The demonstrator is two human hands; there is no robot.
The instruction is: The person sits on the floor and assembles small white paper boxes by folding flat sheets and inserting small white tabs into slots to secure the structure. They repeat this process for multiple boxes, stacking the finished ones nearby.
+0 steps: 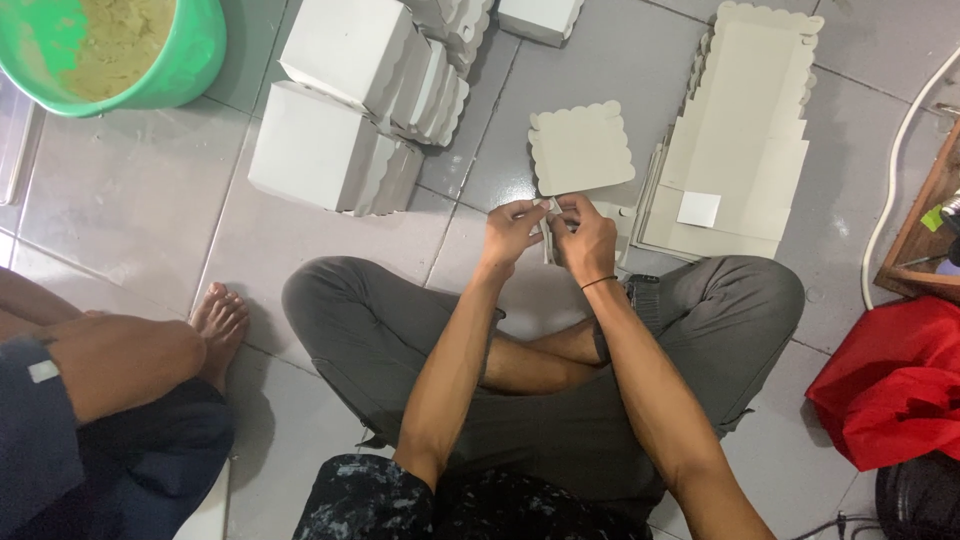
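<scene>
I sit cross-legged on a grey tiled floor. My left hand (512,231) and my right hand (587,238) meet in front of my knees, both pinching the edges of a half-folded pale cardboard box (580,148) with a scalloped flap. The flap tilts away from me, and the box's lower part is hidden behind my fingers. A thin black band circles my right wrist.
A stack of flat scalloped box blanks (737,130) lies to the right. Folded white boxes (350,100) are piled at the upper left, beside a green bucket (150,70). Another person's leg and foot (215,322) are at the left. A red cloth (895,385) lies at the right.
</scene>
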